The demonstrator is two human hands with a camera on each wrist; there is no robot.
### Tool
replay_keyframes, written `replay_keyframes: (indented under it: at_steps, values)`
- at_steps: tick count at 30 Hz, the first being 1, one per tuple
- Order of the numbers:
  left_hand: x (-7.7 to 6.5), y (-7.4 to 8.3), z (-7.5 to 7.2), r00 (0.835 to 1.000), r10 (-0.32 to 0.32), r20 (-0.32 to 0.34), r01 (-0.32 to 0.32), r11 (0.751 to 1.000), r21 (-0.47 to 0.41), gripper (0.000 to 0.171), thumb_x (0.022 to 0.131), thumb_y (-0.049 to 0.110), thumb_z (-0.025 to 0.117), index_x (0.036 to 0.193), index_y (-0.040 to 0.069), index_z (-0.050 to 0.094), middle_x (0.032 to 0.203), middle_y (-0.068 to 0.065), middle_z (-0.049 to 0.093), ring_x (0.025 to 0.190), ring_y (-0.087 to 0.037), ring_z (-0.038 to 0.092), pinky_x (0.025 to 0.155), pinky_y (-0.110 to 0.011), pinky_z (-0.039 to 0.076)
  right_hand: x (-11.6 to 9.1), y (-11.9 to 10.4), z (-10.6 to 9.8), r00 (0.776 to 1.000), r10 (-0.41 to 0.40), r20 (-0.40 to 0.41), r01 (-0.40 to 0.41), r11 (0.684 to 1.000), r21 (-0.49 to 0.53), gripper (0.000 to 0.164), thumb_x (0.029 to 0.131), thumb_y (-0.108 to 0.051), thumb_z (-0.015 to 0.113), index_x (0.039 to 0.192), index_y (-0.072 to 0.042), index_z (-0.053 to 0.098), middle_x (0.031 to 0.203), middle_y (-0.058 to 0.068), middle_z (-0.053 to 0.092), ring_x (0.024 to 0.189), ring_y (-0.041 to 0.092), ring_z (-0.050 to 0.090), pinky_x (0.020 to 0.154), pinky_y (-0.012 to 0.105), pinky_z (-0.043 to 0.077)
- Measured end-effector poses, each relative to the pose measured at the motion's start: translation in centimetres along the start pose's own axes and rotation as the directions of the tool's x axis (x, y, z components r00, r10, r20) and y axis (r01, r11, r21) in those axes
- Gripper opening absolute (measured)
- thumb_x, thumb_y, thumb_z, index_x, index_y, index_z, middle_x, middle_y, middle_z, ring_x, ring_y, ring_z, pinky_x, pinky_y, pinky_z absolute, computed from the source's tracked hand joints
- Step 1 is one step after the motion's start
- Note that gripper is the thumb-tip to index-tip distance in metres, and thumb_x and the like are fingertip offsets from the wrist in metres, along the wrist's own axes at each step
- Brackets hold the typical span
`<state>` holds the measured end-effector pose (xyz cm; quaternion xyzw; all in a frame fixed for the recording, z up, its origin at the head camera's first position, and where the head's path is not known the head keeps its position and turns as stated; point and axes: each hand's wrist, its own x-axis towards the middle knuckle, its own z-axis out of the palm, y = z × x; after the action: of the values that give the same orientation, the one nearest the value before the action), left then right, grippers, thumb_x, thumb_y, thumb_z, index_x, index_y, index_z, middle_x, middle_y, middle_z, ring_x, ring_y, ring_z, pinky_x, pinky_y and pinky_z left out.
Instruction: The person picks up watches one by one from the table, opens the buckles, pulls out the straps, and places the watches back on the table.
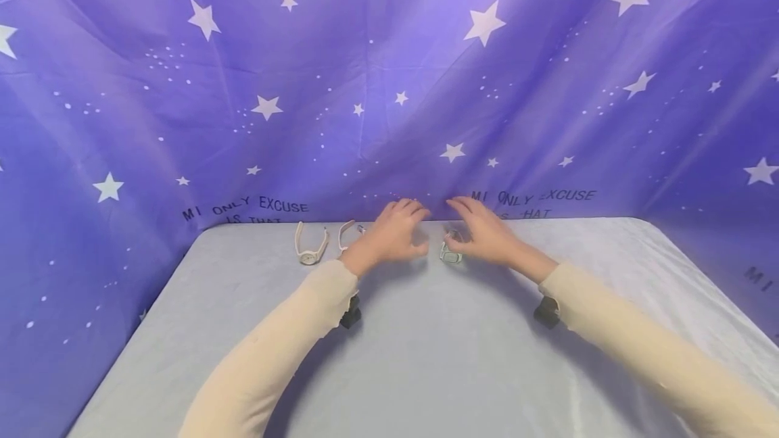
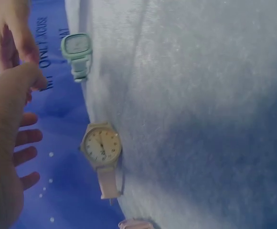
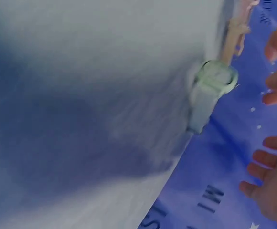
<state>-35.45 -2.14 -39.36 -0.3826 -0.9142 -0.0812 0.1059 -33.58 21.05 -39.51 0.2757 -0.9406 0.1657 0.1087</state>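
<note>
My left hand (image 1: 392, 232) hovers over the back of the table with fingers loosely bent, holding nothing. My right hand (image 1: 487, 232) hangs opposite it in a similar pose, its thumb overlapping a mint-green watch (image 1: 451, 257) in the head view. In the right wrist view a gap shows between that hand and the green watch (image 3: 217, 76). A pale watch with a round dial (image 1: 309, 257) lies to the left. Beside it, a pinkish watch strap (image 1: 345, 232) is partly hidden by my left hand. The left wrist view shows a round, numbered watch (image 2: 101, 145) below the green one.
The watches lie along the back edge of the grey cloth-covered table (image 1: 426, 357). Right behind that edge hangs a purple curtain (image 1: 389, 53) with white stars and printed words. Dark wrist devices (image 1: 548, 312) sit under both cuffs.
</note>
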Motion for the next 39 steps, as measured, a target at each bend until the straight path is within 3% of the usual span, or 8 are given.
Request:
replay_keyframes:
  at_steps: [4,8,20,30,39]
  values:
    - [0.6,0.3,1.1,0.997,0.032,0.072,-0.038,0.996,0.081,0.070,0.090,0.047,0.068,0.147,0.009,0.050,0.149,-0.009,0.053,0.142,-0.029,0.044,0.120,-0.052,0.037,-0.9,1.2,0.4,0.994,-0.101,0.036,0.105,0.988,-0.116,0.092,0.084,-0.044,0.075,0.149,0.009,0.040,0.151,0.031,0.045,0.142,0.048,0.041,0.120,0.062,0.032]
    - [1.2,0.6,1.9,0.993,0.021,0.116,-0.033,0.994,0.104,0.075,0.089,0.051,0.067,0.149,0.011,0.048,0.150,-0.006,0.052,0.142,-0.026,0.043,0.120,-0.049,0.037,-1.6,1.6,0.7,0.988,-0.133,0.072,0.144,0.975,-0.168,0.094,0.084,-0.048,0.072,0.149,0.011,0.039,0.151,0.032,0.045,0.142,0.050,0.041,0.120,0.062,0.033]
    - [2.3,1.2,3.1,0.971,-0.027,0.236,0.015,0.999,0.052,0.084,0.087,0.054,0.068,0.155,0.015,0.041,0.157,-0.006,0.045,0.147,-0.027,0.038,0.123,-0.051,0.032,-2.0,2.5,1.1,0.985,-0.077,0.154,0.105,0.978,-0.182,0.087,0.084,-0.045,0.068,0.146,0.010,0.043,0.147,0.029,0.050,0.138,0.048,0.045,0.118,0.063,0.034]
    - [2.7,1.3,3.3,0.961,-0.036,0.275,0.029,0.999,0.032,0.082,0.088,0.052,0.065,0.156,0.015,0.040,0.158,-0.006,0.045,0.148,-0.029,0.038,0.123,-0.054,0.031,-1.8,3.3,1.4,0.975,-0.025,0.221,0.062,0.984,-0.164,0.085,0.086,-0.049,0.067,0.145,0.009,0.046,0.147,0.028,0.051,0.139,0.049,0.044,0.119,0.064,0.031]
    - [2.7,1.0,3.5,0.957,-0.041,0.287,0.043,0.999,-0.001,0.078,0.089,0.050,0.065,0.155,0.016,0.042,0.155,-0.006,0.048,0.146,-0.030,0.040,0.122,-0.057,0.032,-1.7,3.7,1.9,0.977,-0.079,0.197,0.105,0.987,-0.125,0.075,0.084,-0.044,0.068,0.137,0.007,0.054,0.135,0.023,0.060,0.130,0.043,0.053,0.116,0.062,0.037]
